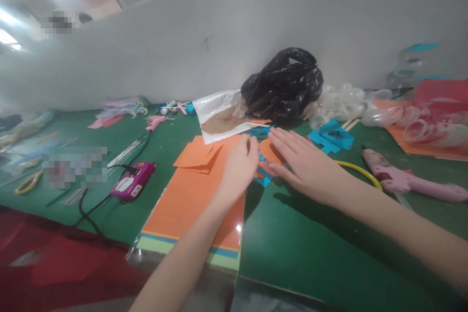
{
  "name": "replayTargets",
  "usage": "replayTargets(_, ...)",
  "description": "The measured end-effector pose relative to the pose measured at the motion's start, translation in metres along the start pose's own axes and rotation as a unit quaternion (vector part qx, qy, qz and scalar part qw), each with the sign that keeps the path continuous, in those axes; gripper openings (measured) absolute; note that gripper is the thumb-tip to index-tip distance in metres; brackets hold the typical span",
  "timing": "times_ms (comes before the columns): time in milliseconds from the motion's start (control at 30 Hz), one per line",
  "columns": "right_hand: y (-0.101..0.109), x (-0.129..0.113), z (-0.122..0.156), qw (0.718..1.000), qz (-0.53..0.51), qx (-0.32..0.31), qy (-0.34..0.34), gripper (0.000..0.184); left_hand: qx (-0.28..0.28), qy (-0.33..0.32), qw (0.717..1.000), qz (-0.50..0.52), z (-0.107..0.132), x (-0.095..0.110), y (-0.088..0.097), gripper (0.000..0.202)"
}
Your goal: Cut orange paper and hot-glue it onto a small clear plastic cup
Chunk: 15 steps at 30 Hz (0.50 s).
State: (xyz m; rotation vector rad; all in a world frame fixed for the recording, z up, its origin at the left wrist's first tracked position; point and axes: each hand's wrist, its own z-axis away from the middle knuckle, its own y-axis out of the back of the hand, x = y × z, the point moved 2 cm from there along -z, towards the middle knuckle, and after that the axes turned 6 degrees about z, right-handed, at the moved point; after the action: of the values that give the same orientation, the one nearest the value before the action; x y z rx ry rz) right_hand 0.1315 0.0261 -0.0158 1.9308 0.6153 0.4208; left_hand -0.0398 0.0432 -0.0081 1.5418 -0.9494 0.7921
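My left hand (240, 160) has its fingers curled in at the left edge of a small orange paper piece (269, 150); whatever its fingertips pinch is hidden. My right hand (302, 162) reaches in from the right, fingers stretched out over that piece's right side and thumb apart below. Blue paper scraps (263, 180) show beneath and around the orange piece. Under my left forearm lies a stack of orange sheets (190, 204) in a clear sleeve, with folded orange pieces (199, 157) on top.
A black plastic bag (283, 85) stands behind my hands, beside a white bag (219, 119). A pink glue gun (413, 183) and clear plastic cups (343, 102) are at the right. A magenta power box (133, 181) with black cables sits left, near another pink glue gun (157, 122).
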Motion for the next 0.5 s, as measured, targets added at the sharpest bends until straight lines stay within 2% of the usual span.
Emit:
replayTargets(133, -0.004, -0.008, 0.002, 0.999, 0.018, 0.009, 0.027, 0.076, 0.026, 0.005, 1.000, -0.001, 0.001, 0.003, 0.003, 0.026)
replayTargets(233, -0.006, -0.013, 0.004, 0.999, 0.023, 0.024, 0.031, 0.075, 0.022, 0.004, 1.000, 0.001, 0.001, 0.004, 0.003, 0.026)
replayTargets(400, -0.005, -0.015, 0.003, 0.999, 0.005, -0.005, 0.038, 0.068, 0.015, -0.007, 1.000, 0.005, 0.002, 0.004, 0.002, 0.027)
replayTargets(500, -0.004, -0.016, 0.001, 0.999, 0.007, 0.002, 0.048, 0.067, 0.006, -0.007, 1.000, 0.014, 0.002, 0.004, 0.000, 0.028)
